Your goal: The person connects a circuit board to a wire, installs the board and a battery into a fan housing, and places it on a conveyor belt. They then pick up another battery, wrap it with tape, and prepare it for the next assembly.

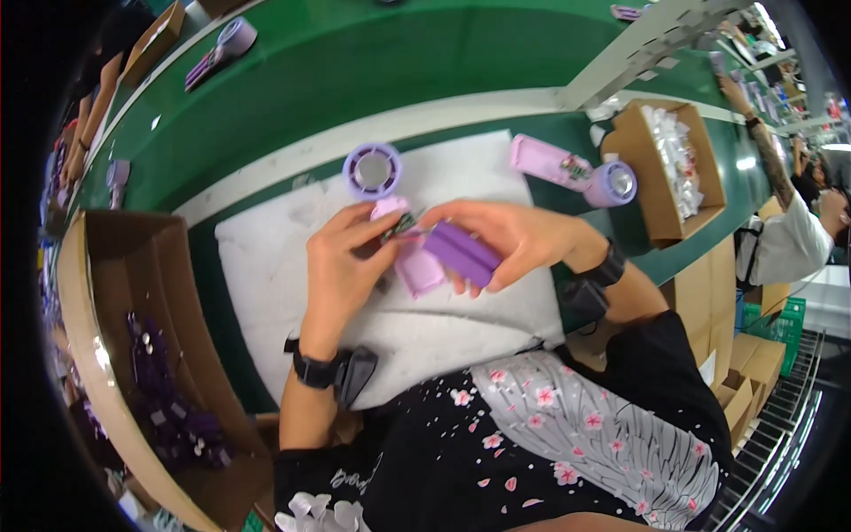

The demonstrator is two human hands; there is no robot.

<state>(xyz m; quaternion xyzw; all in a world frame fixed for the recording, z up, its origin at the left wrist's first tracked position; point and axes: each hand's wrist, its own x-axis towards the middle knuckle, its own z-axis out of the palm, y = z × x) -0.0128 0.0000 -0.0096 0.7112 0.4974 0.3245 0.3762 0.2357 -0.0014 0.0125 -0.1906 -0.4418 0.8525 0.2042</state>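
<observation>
A purple rectangular battery pack [463, 254] sits in the grip of my right hand [527, 238], fingers wrapped round it. Thin wires run from its left end toward a small dark-green circuit board [399, 228]. Thumb and forefinger of my left hand [337, 270] pinch at that board; the exact contact is partly hidden. Under both hands lies an open pink handle shell [420, 273] of a handheld fan. Its round lavender fan head [372, 170] rests just beyond, on a white foam mat [266, 266].
Right of the mat lies another fan with an open pink handle [542, 158]. A carton of small white packets [705, 173] stands beyond it. At left, a deep carton [84, 293] holds several purple packs. A white rail [355, 129] crosses behind; another fan [232, 40] lies farther off.
</observation>
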